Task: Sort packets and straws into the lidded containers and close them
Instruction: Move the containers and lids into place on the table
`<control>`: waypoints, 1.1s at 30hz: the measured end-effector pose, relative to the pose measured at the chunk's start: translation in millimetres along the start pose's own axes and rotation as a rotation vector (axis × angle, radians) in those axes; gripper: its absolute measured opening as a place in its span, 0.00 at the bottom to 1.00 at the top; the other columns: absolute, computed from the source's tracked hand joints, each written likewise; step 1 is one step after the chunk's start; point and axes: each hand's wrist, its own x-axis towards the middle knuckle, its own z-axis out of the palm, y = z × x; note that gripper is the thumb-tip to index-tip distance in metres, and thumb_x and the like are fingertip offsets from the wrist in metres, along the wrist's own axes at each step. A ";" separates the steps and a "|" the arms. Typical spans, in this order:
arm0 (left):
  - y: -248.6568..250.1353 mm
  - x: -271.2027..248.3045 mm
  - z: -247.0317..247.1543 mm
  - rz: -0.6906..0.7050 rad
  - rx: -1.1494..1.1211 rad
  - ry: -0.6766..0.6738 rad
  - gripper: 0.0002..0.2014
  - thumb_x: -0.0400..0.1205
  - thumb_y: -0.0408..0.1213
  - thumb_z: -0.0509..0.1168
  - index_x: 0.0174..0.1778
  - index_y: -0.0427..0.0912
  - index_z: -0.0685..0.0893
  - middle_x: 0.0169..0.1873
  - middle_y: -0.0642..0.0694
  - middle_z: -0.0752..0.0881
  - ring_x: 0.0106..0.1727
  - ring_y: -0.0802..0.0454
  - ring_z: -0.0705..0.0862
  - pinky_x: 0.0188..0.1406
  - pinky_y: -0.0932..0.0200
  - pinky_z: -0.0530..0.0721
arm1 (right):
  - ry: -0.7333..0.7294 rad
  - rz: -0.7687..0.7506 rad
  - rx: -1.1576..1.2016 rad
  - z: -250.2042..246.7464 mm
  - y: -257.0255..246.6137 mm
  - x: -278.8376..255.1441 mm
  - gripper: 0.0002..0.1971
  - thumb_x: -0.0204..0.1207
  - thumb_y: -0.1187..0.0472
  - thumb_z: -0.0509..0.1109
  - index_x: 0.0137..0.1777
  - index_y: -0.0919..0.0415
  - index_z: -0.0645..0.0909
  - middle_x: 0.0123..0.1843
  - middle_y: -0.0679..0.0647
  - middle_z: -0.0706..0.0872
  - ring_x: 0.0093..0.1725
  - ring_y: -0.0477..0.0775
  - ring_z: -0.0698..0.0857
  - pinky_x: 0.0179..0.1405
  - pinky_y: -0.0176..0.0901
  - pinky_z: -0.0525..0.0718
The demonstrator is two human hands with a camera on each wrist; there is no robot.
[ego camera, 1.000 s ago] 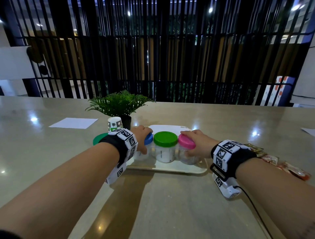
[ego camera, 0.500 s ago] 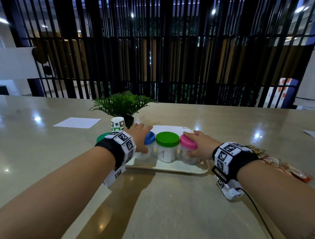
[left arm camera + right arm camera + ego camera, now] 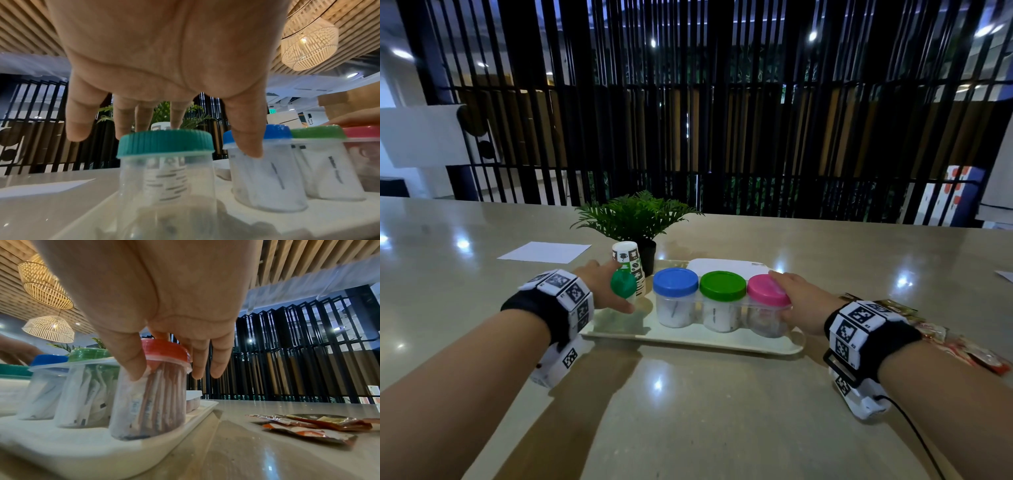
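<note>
Three joined clear jars stand in a row on a white tray [image 3: 688,339]: blue lid [image 3: 675,284], green lid [image 3: 722,284], pink lid [image 3: 765,289]. White packets fill the blue and green ones; brown sticks fill the pink-lidded jar [image 3: 148,402]. All three lids sit on. My right hand [image 3: 779,296] grips the pink-lidded jar, thumb on its wall just under the lid. A separate teal-lidded jar [image 3: 623,282] stands at the tray's left end. My left hand [image 3: 205,138] hovers over its lid with fingers spread, thumb hanging in front of the blue-lidded jar.
Several sauce packets [image 3: 308,423] lie on the table right of the tray. Behind the jars sits a white lidded box [image 3: 726,265]. A stack of paper cups [image 3: 625,255] and a potted plant [image 3: 637,216] stand behind the teal jar. A paper sheet [image 3: 544,251] lies far left.
My left hand has left the blue lid and moved left to the teal-lidded jar. The right hand has stayed on the pink-lidded jar.
</note>
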 end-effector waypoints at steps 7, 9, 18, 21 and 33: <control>1.2 8.7 18.8 -0.071 -0.187 0.081 0.47 0.67 0.60 0.78 0.78 0.48 0.64 0.69 0.41 0.74 0.68 0.42 0.77 0.67 0.47 0.76 | 0.002 0.019 -0.029 7.2 3.4 2.1 0.37 0.80 0.68 0.62 0.85 0.52 0.49 0.86 0.54 0.46 0.80 0.60 0.66 0.78 0.53 0.68; 0.6 10.0 26.1 -0.078 -0.229 0.127 0.46 0.66 0.58 0.79 0.76 0.47 0.65 0.67 0.41 0.75 0.65 0.42 0.79 0.65 0.47 0.78 | 0.008 0.024 -0.040 8.4 2.5 2.1 0.37 0.80 0.68 0.61 0.85 0.53 0.48 0.86 0.54 0.45 0.80 0.61 0.66 0.77 0.52 0.67; -5.0 6.1 24.5 -0.031 -0.320 0.245 0.46 0.65 0.53 0.81 0.75 0.47 0.66 0.64 0.41 0.73 0.60 0.43 0.80 0.60 0.49 0.80 | -0.002 0.009 -0.011 7.2 7.1 4.2 0.37 0.80 0.66 0.63 0.85 0.51 0.49 0.86 0.53 0.44 0.82 0.60 0.62 0.78 0.50 0.66; -4.9 -1.9 8.1 -0.001 -0.306 0.276 0.47 0.66 0.57 0.79 0.77 0.48 0.64 0.64 0.41 0.72 0.54 0.46 0.78 0.55 0.53 0.79 | -0.016 0.009 -0.016 5.4 8.5 3.8 0.38 0.79 0.64 0.64 0.85 0.51 0.50 0.86 0.54 0.46 0.81 0.61 0.63 0.78 0.51 0.65; 68.5 -107.6 -51.2 0.619 -0.429 0.137 0.50 0.66 0.72 0.70 0.82 0.64 0.55 0.63 0.51 0.68 0.63 0.50 0.76 0.62 0.56 0.78 | 0.076 -0.228 0.467 -40.1 -21.6 -67.2 0.38 0.72 0.46 0.74 0.80 0.42 0.60 0.80 0.47 0.66 0.72 0.46 0.74 0.68 0.39 0.74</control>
